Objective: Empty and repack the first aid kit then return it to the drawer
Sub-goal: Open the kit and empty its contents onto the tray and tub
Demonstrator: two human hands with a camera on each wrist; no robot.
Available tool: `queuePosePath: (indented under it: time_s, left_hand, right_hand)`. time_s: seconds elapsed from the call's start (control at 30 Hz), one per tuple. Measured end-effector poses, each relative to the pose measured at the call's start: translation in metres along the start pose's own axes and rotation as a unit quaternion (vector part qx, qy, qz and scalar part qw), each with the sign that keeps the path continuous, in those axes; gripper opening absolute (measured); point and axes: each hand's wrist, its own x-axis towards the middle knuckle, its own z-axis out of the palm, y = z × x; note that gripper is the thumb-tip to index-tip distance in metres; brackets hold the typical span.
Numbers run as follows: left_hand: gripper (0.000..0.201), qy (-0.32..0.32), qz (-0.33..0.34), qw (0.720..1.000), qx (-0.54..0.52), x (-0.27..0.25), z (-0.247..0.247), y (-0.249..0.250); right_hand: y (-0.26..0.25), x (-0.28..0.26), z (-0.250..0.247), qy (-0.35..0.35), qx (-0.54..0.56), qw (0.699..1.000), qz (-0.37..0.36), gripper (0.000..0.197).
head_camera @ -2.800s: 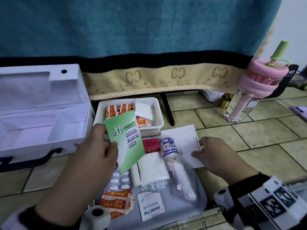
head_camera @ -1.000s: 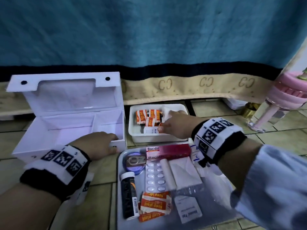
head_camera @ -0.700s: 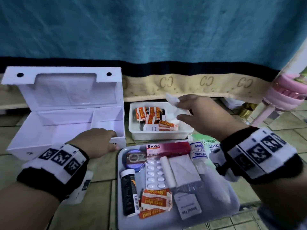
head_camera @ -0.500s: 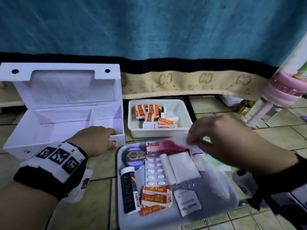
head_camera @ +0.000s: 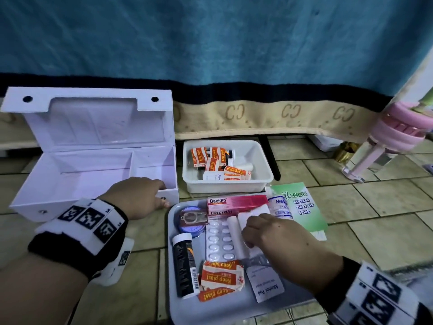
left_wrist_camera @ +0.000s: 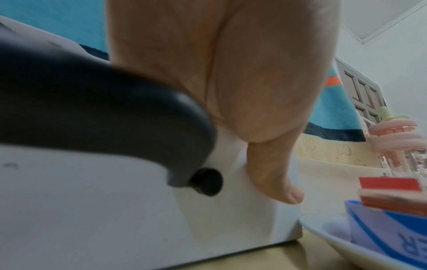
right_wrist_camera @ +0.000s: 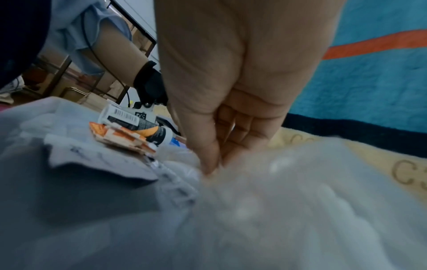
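The white first aid kit box [head_camera: 70, 204] stands open and empty at the left, its black handle [left_wrist_camera: 115, 109] on the front. My left hand [head_camera: 164, 194] grips the front right corner of its wall, thumb [left_wrist_camera: 277, 186] on the outside. On the grey tray [head_camera: 185, 310] lie a Bacidin box [head_camera: 236, 204], a blister pack [head_camera: 219, 240], a black tube [head_camera: 184, 268], plasters [head_camera: 221, 275] and an alcohol pad [head_camera: 267, 282]. My right hand [head_camera: 248, 233] pinches a white gauze packet [head_camera: 255, 213] in the tray's middle; the right wrist view shows thumb and fingers [right_wrist_camera: 212, 168] closed on the gauze packet [right_wrist_camera: 300, 201].
A white tub [head_camera: 260, 158] with more plasters sits behind the tray. A green first aid guide [head_camera: 302, 207] and a crepe bandage [head_camera: 280, 206] lie at the tray's right edge. A pink bottle [head_camera: 393, 137] stands at the far right. A blue blanket [head_camera: 210, 43] hangs behind.
My right hand lifted a white packet out of the tub and brought it down onto the tray. The left hand, which earlier held the green guide, stays on the box corner.
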Motion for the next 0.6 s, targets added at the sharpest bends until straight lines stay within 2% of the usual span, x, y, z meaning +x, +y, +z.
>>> queuePosePath:
  time_s: [0.13, 0.2, 0.43, 0.5, 0.6]
  left_hand:
    - [0.049, -0.006, 0.003, 1.000, 0.004, 0.001, -0.001, 0.001]
    - [0.049, -0.005, 0.003, 1.000, 0.003, 0.001, -0.001, 0.000]
    - [0.049, -0.008, 0.001, 1.000, 0.000, 0.002, -0.001, -0.001]
    - [0.049, -0.008, 0.001, 1.000, 0.000, 0.002, 0.000, -0.001]
    - [0.048, -0.006, 0.000, 1.000, -0.002, 0.001, 0.001, 0.000]
  right_hand:
    - [0.000, -0.001, -0.006, -0.001, 0.036, 0.997, 0.071, 0.043]
    - [-0.004, 0.002, -0.011, -0.030, 0.073, 0.993, 0.090, 0.034]
    - [0.009, 0.020, -0.036, -0.091, 0.119, 0.985, 0.084, 0.024]
    - [0.019, 0.033, -0.056, -0.062, 0.115, 0.985, 0.114, 0.016]
    - [0.036, 0.057, -0.081, 0.029, 0.075, 0.983, 0.165, 0.015]
